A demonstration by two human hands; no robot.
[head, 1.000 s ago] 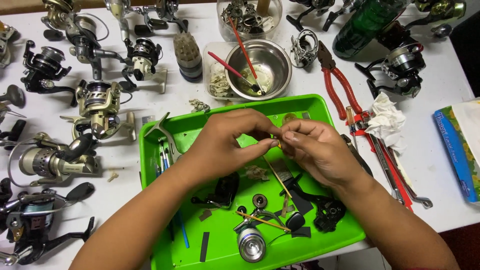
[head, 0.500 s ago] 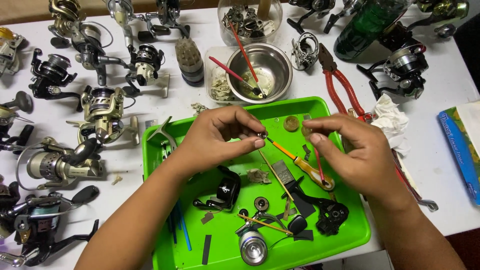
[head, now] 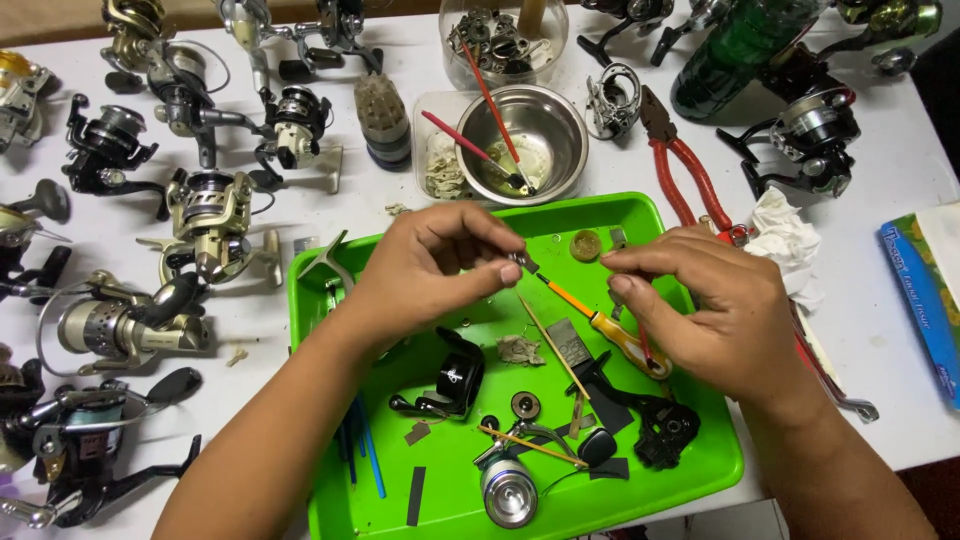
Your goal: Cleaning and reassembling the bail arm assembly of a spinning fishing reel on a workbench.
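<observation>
Over the green tray [head: 680, 470] strewn with fishing-reel parts, the person's left hand [head: 430, 265] pinches a small dark reel part [head: 524, 262] while the right hand [head: 705, 310], closed on a yellow-handled screwdriver [head: 610, 335], seems to be working its tip into that part, calling for steady alignment.

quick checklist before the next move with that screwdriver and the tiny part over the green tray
1. Small part pinched in left hand fingertips: ok.
2. Screwdriver in right hand, tip at the part: ok.
3. Tip properly seated in the part: cannot tell, too small.
4. Work held over the tray, so a dropped piece would land inside: ok.
5. Tray floor below clear for spotting a dropped piece: not ok, black reel body, spool and scraps lie there.
</observation>
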